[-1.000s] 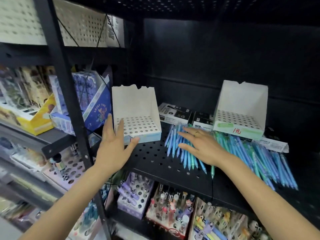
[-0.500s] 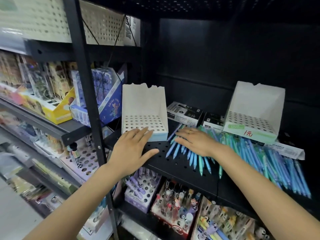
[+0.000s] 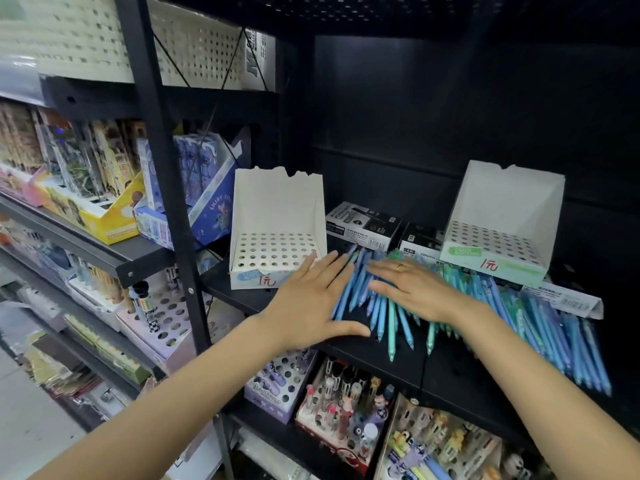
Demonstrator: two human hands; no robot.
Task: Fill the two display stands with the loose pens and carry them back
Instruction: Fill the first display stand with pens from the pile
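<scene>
Because the loose pens lie spread on the black shelf between the two empty stands — both flat, open hands, left hand and right hand, press them — probably to bunch them up.

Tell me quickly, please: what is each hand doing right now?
Left hand: open, fingers straight, beside the blue pens, holding nothing.
Right hand: open, lying flat on the pens, holding nothing.
</scene>
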